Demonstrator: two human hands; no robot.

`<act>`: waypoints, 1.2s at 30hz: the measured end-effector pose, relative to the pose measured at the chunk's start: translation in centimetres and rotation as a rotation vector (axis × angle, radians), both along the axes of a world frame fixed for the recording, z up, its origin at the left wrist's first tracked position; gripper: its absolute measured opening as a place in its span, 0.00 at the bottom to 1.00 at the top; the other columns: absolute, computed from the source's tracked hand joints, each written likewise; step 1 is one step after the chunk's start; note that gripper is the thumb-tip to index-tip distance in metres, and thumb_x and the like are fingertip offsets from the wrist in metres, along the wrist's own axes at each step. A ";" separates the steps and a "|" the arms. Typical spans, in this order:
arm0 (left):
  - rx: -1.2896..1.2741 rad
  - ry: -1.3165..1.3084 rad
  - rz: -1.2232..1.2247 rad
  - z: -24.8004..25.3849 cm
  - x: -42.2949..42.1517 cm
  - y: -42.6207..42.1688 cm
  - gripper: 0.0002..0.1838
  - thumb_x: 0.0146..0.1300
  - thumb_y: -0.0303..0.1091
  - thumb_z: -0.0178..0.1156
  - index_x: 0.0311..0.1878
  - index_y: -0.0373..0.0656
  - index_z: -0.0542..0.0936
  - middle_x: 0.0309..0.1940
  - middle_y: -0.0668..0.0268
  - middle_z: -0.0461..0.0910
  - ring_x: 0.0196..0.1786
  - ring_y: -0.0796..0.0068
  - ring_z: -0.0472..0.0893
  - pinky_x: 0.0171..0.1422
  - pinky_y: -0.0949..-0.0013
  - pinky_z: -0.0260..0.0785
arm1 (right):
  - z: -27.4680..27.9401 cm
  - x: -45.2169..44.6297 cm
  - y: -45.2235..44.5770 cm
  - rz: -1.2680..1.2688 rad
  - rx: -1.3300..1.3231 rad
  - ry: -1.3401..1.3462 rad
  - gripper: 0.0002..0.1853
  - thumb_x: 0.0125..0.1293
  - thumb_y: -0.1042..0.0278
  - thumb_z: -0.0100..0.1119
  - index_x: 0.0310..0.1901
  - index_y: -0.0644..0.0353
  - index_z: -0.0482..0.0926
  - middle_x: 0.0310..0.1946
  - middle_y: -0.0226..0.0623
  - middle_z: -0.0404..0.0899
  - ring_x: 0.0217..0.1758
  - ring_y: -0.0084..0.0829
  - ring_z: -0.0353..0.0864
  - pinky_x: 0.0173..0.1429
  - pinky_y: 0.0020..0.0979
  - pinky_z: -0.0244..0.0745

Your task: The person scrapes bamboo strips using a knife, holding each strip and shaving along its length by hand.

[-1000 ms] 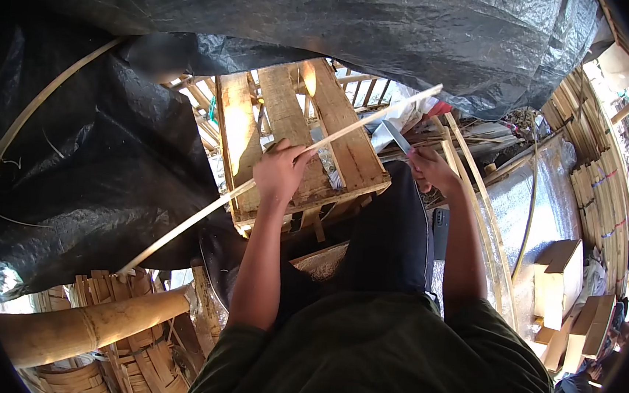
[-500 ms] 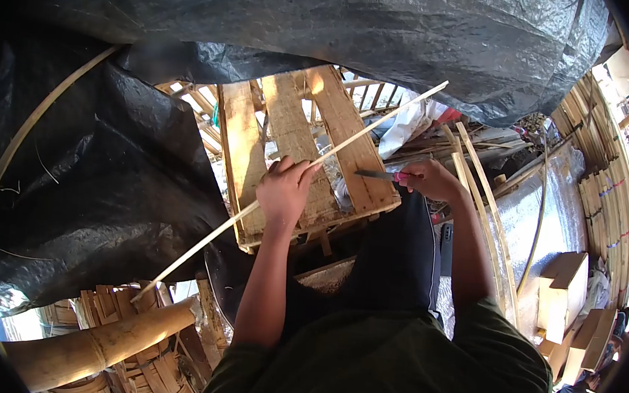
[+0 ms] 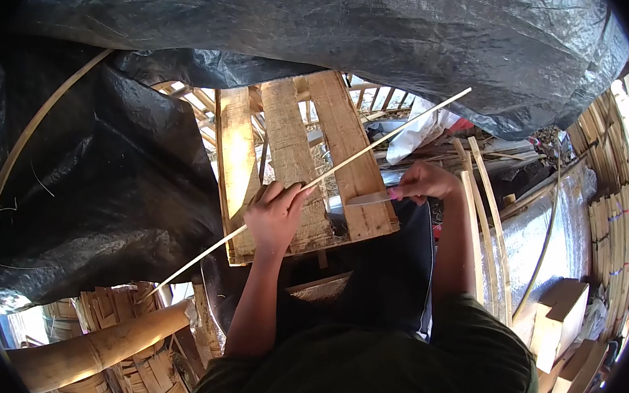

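Note:
My left hand (image 3: 275,214) is closed around a long, thin, pale bamboo strip (image 3: 393,135), which slants from lower left to upper right. Closed on the pink handle of a knife (image 3: 370,199), my right hand (image 3: 425,183) is to the right of the strip. The knife's blade points left, below the strip and apart from it. Beneath both hands is a slatted wooden crate (image 3: 286,135) with gaps between its boards. My right fingers cover most of the knife handle.
Black plastic sheeting (image 3: 328,27) hangs across the top and left. A thick bamboo pole (image 3: 99,346) lies at lower left. Several bamboo strips (image 3: 486,225) lean beside my right arm. Cardboard boxes (image 3: 560,319) stand at the right, near stacked bamboo slats (image 3: 614,235).
The knife and my right hand have shifted slightly, and the blade now shows its flat side. The strip has tilted a little flatter in my left hand. The whole view has shifted slightly.

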State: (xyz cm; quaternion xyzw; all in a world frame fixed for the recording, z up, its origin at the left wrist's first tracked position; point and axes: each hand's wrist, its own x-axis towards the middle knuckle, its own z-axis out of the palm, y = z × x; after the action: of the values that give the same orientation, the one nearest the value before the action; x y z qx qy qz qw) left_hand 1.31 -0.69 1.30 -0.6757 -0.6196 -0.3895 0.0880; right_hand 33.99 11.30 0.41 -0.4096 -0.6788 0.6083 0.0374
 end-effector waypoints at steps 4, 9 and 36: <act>0.025 0.007 -0.016 0.2 0.0 0.3 0.09 0.48 0.36 0.76 0.31 0.46 0.86 0.19 0.70 0.71 0.22 0.70 0.72 0.23 0.66 0.61 | -5.1 -1.0 3.6 -0.387 0.145 -0.057 0.23 0.62 0.49 0.69 0.22 0.62 0.82 0.13 0.29 0.76 0.14 0.20 0.72 0.21 0.24 0.64; -0.058 0.002 0.000 0.3 0.3 0.3 0.09 0.48 0.36 0.76 0.31 0.46 0.87 0.19 0.69 0.71 0.23 0.70 0.72 0.24 0.66 0.62 | -7.2 -0.2 6.4 -0.906 0.440 -0.143 0.24 0.68 0.50 0.62 0.22 0.63 0.77 0.12 0.31 0.73 0.12 0.21 0.70 0.18 0.26 0.63; -0.392 0.034 -0.033 -0.7 -0.6 0.1 0.11 0.59 0.45 0.68 0.37 0.49 0.87 0.31 0.65 0.79 0.37 0.59 0.82 0.40 0.61 0.74 | -3.5 -4.8 -3.2 -0.680 0.951 0.165 0.08 0.67 0.72 0.58 0.42 0.68 0.74 0.47 0.54 0.78 0.37 0.55 0.80 0.36 0.41 0.74</act>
State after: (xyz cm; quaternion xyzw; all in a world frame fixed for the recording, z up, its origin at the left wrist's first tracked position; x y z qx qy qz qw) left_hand 0.75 -0.58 0.59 -0.6966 -0.6708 -0.2514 -0.0412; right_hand 29.18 8.09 -3.12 -0.4936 -0.7025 0.2208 0.4627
